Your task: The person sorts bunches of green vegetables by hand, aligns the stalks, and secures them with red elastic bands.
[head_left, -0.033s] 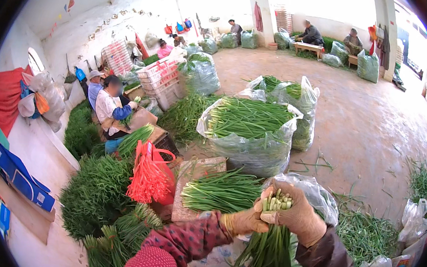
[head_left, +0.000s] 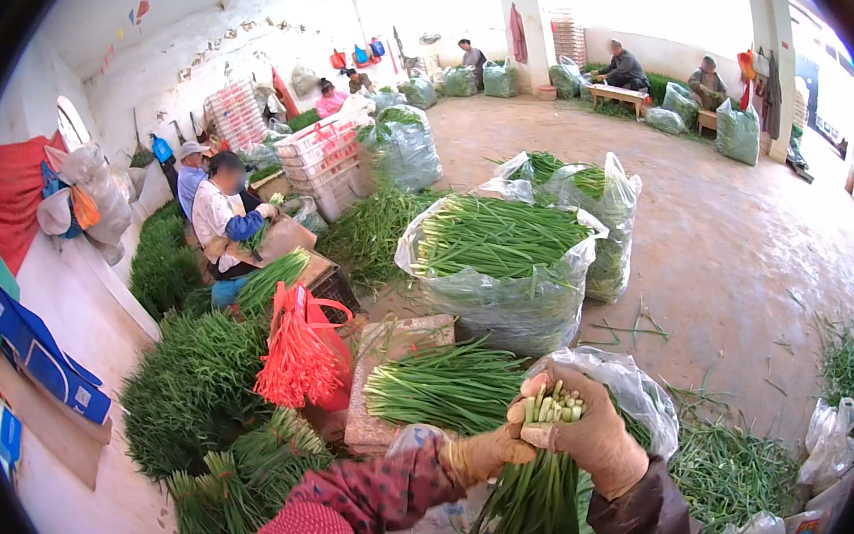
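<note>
Holding: one bundle of green stalks (head_left: 538,512), right hand (head_left: 609,437) round it, pale cut ends uppermost, leaves hanging toward the lower edge.
Right hand wrapped closely just below the cut ends; left hand (head_left: 482,454) curled against the bundle's left side, any separate hold hidden. Both hands covered in wrinkled tan gloves. Loose stalks (head_left: 443,384) left of and beyond the grip, left hand nearer their middle; long axis crosswise, pale ends left, green tips toward the hands. Support: flat, mottled board (head_left: 406,338). Further left: thin, glossy red strips (head_left: 299,369), fringe-like, against a red bag (head_left: 340,356). Beyond: clear, crumpled plastic sack (head_left: 508,316), bulging, filled with long, smooth stalks.
</note>
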A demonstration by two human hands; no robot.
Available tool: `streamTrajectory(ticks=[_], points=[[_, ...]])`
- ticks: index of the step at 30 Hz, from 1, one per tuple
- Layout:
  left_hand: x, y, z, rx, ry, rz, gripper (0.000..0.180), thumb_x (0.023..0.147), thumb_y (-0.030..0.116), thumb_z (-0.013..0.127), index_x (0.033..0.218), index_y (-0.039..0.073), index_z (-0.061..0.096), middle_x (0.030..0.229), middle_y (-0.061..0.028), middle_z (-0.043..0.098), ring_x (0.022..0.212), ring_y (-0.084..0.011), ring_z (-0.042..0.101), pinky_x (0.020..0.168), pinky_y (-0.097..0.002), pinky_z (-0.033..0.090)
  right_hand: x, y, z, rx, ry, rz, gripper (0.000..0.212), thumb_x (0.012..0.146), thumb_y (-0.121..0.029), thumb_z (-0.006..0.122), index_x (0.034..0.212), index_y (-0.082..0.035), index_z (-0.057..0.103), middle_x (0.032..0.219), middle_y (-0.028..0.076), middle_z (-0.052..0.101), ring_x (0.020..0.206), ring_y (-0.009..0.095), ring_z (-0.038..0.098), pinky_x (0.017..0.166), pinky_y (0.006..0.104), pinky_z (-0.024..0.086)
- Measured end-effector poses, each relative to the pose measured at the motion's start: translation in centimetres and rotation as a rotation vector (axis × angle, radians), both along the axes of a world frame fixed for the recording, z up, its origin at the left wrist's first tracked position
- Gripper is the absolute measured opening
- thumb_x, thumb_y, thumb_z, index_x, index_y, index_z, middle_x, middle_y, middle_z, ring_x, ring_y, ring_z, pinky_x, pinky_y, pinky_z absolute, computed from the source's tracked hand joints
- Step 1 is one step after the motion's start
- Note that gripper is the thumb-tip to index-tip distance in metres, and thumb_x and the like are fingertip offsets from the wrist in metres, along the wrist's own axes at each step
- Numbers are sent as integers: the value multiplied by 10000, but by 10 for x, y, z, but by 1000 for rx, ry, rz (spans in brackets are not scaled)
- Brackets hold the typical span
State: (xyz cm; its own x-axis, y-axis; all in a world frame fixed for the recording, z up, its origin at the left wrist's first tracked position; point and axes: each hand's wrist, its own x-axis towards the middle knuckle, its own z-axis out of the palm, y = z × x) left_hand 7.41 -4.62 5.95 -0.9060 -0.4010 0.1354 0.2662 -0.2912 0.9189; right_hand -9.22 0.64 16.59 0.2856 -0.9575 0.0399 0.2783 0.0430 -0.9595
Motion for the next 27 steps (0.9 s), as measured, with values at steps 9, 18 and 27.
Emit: streamTrajectory(ticks=[9, 18, 27], points=[[9, 17, -59, 693, 64, -118, 598, 859, 281, 687, 1346, 27, 450, 1287, -86, 561, 1151, -187, 558, 974, -343, 469, -6, -20, -37, -727, 660, -147, 448, 723, -69, 746, 1154, -30, 632, 1202, 177, 624, 1150, 333, 588, 952, 384, 481], [-5, 18, -30, 532, -252, 191, 776, 721, 207, 832, 1378, 48, 451, 1297, -83, 571, 1178, -230, 556, 1022, -372, 445, -6, -42, -55, -687, 927, -72, 168, 754, -169, 684, 866, -43, 680, 1065, 118, 676, 942, 305, 648, 835, 402, 496], [-2, 23, -28, 606, 91, 166, 541, 796, 112, 707, 1294, 71, 500, 1087, -111, 634, 1002, -255, 623, 899, -386, 507, 2, -50, -77, 140, -76, -286, 535, 978, -347, 538, 1434, -95, 413, 1322, 39, 521, 1158, 186, 522, 934, 337, 433]])
